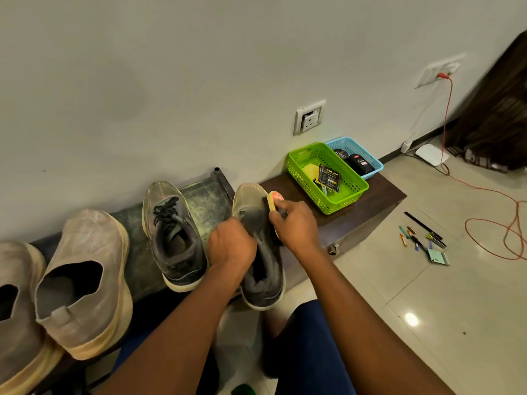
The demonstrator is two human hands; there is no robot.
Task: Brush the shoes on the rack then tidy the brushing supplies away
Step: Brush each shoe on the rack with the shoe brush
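A dark grey sneaker (263, 269) with a pale dusty toe is lifted off the rack, and my left hand (231, 244) grips its left side at the tongue. My right hand (295, 223) grips a yellow shoe brush (274, 201) with a red label, its bristles against the shoe's right upper. The matching sneaker (174, 238) stands on the dark rack (209, 203). Two beige slip-on shoes (85, 283) (17, 309) stand further left on the rack.
A green basket (346, 195) holding a cloth and a packet, and a blue basket (372, 163) with polish tins, sit on a brown bench (379, 199) by the wall. Pens and small items (425, 238) and an orange cable (490, 223) lie on the tiled floor.
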